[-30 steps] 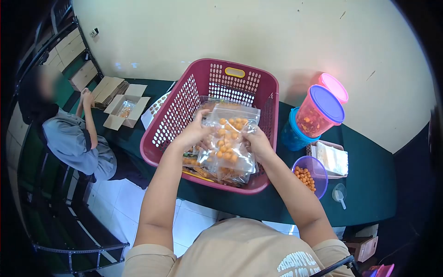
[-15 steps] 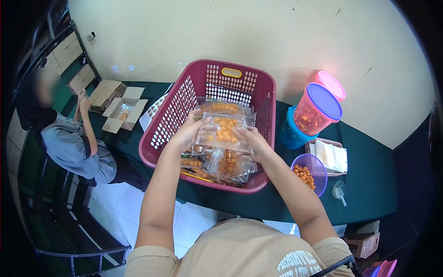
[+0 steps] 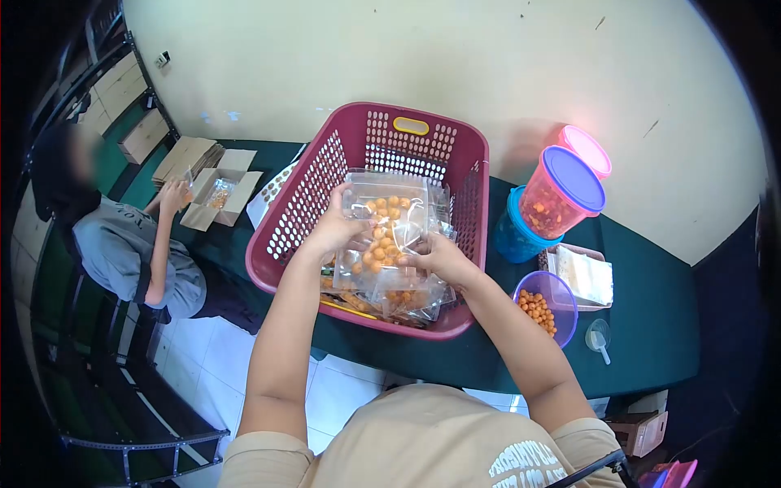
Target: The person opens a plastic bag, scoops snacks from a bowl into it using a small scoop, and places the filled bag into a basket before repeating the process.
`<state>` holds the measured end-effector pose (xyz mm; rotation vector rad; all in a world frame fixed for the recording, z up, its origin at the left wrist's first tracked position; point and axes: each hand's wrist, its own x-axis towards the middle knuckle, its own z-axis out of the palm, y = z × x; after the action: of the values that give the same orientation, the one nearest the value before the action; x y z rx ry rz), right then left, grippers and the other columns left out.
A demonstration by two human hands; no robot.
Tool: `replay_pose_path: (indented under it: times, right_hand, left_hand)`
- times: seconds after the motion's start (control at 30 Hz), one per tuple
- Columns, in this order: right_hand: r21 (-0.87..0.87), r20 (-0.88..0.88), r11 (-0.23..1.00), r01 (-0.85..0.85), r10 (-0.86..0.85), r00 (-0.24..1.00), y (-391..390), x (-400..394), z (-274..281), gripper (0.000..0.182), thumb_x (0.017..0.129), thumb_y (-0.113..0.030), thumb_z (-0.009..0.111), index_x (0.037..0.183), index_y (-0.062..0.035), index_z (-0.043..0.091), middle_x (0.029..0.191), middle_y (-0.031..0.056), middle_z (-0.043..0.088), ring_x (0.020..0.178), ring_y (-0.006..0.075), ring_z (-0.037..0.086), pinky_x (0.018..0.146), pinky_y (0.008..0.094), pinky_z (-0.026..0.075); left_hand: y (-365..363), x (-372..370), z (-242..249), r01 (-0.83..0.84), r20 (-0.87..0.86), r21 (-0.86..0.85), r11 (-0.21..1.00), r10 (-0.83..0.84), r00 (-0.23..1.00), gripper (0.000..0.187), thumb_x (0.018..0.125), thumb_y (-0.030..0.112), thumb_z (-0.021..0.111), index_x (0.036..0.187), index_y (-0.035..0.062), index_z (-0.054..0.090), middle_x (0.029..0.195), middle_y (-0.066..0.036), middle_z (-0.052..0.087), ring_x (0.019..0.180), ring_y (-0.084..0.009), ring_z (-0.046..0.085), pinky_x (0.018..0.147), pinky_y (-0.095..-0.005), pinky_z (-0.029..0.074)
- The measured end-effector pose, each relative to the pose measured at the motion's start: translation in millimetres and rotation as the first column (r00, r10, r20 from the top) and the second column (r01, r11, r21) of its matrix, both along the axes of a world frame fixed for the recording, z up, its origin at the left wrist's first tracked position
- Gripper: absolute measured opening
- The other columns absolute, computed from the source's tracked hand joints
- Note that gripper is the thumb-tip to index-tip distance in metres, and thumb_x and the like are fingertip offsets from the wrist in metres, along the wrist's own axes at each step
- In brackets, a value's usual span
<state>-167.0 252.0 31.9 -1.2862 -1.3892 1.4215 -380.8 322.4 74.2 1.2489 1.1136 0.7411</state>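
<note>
My left hand point(image 3: 335, 226) grips the left edge of a clear plastic bag of round orange snack balls point(image 3: 379, 254), its thumb lying across the front. On the right side, my right hand point(image 3: 443, 259) holds the same bag with bent fingers. Both hands are inside a maroon laundry basket point(image 3: 268, 264), above a pile of similar filled bags point(image 3: 407, 299). Another snack bag point(image 3: 390, 191) lies flat just behind the held one, partly overlapped by it. The fingers' undersides are hidden.
At right stand a purple bowl of snack balls point(image 3: 561, 293), a scoop point(image 3: 598, 340), lidded tubs point(image 3: 561, 191) and a tray with plastic sheets point(image 3: 584, 276). At left, a co-worker point(image 3: 134, 252) reaches over an open carton point(image 3: 236, 183). A green cloth point(image 3: 651, 325) covers the table.
The bag in my hands has tilted and moved slightly down and left, uncovering another bag behind it. The co-worker's hands have lowered toward the carton with a small packet.
</note>
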Motion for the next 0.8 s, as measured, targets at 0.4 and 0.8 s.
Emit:
replay_pose_path:
  times: [0.4,0.8]
  right_hand:
    - [0.057,-0.061,0.927,0.372,-0.369,0.928,7,7,1,0.031,0.088,-0.008,0.064,0.107,-0.0008,0.041,0.081,0.0115,0.066,0.057,0.0134,0.059,0.046,0.027,0.047]
    - [-0.049,0.134,0.99,0.136,-0.128,0.983,3,-2,-7,0.042,0.088,-0.014,0.065,0.121,-0.0015,0.041,0.114,0.0175,0.061,0.082,0.0198,0.065,0.065,0.0308,0.053]
  left_hand:
    - [7,0,-5,0.044,0.024,0.083,0.996,-0.046,0.999,0.083,0.083,0.003,0.068,0.146,0.0137,0.014,0.108,-0.016,0.061,0.088,-0.0188,0.063,0.064,-0.0326,0.057]
    - [13,-11,-8,-0.04,-0.634,0.253,0.967,0.197,0.748,0.059,0.083,0.035,0.061,0.13,0.0063,0.041,0.107,-0.024,0.065,0.098,-0.0319,0.065,0.077,-0.0415,0.051]
